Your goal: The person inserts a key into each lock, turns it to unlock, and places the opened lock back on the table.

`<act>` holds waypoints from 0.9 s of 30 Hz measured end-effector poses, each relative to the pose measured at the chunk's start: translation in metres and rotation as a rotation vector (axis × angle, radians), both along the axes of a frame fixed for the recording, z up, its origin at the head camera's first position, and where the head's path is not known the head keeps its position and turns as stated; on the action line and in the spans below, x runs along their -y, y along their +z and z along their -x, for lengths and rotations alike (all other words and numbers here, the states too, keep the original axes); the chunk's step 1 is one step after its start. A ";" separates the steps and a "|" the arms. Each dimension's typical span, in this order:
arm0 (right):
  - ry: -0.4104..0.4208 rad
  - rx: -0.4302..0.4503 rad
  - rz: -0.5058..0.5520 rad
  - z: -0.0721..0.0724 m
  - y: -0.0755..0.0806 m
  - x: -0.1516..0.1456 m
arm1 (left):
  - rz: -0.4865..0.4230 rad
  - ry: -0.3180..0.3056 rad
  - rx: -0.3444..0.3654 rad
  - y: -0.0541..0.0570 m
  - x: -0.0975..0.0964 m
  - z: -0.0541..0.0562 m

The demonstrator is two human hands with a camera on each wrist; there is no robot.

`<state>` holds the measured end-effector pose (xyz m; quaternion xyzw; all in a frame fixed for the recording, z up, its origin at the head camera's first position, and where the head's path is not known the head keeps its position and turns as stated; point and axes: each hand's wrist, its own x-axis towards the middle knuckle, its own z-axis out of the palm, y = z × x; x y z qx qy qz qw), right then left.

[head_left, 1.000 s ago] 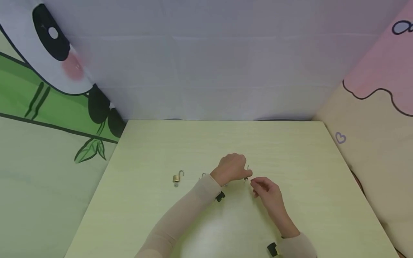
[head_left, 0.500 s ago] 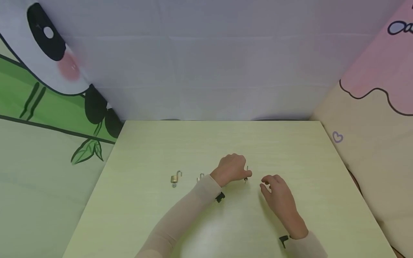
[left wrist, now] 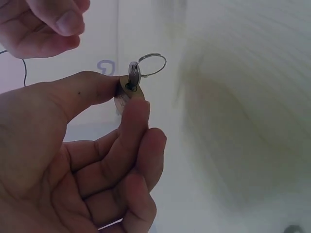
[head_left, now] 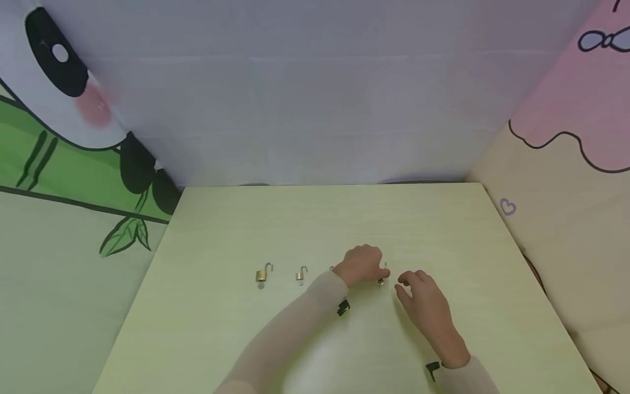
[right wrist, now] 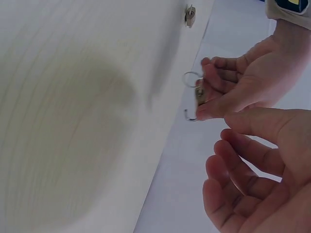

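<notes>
My left hand (head_left: 363, 264) holds a small brass padlock (left wrist: 124, 101) above the table, pinched between thumb and fingers. A key (left wrist: 134, 74) sits in the padlock's base, with a thin wire ring (left wrist: 164, 60) hanging from it. In the right wrist view the lock's shackle (right wrist: 187, 116) stands swung open past the thumb. To the right, apart from the padlock, my right hand (head_left: 425, 301) hovers with loosely bent fingers (right wrist: 243, 165) and nothing between them.
Two open brass padlocks, a larger one (head_left: 261, 276) and a smaller one (head_left: 299, 276), lie on the pale table (head_left: 236, 219) to the left. Another, mostly hidden by the left wrist, shows its shackle (head_left: 332, 268). Printed cloth walls (head_left: 315, 120) enclose the table.
My right hand has drawn back rightward from the padlock and its fingers have spread. The left hand still pinches the lock and has shifted slightly right, uncovering the smaller padlock on the table.
</notes>
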<state>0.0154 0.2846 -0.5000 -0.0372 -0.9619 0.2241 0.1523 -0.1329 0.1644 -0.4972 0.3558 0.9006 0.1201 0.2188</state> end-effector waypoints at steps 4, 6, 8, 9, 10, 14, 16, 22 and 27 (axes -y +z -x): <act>0.005 0.008 0.010 -0.001 -0.002 0.001 | 0.033 0.016 -0.012 -0.013 -0.004 0.001; 0.008 0.019 0.015 -0.002 -0.002 0.002 | 0.060 0.039 -0.019 -0.017 -0.004 0.002; 0.008 0.031 0.017 -0.002 -0.003 0.002 | 0.084 0.058 -0.028 -0.019 -0.003 0.002; 0.007 0.036 0.019 -0.002 -0.003 0.002 | 0.091 0.068 -0.031 -0.020 -0.003 0.003; 0.007 0.041 0.021 -0.002 -0.003 0.002 | 0.094 0.073 -0.034 -0.022 -0.002 0.003; 0.003 0.064 0.043 -0.003 -0.004 0.002 | 0.087 0.078 -0.040 -0.027 0.001 0.005; 0.003 0.075 0.054 -0.003 -0.004 0.002 | 0.077 0.075 -0.039 -0.030 0.003 0.006; 0.006 0.078 0.058 -0.004 -0.004 0.002 | 0.067 0.086 -0.054 -0.034 0.007 0.006; 0.038 0.068 0.054 0.002 -0.004 0.002 | 0.083 0.126 -0.059 -0.035 0.013 0.008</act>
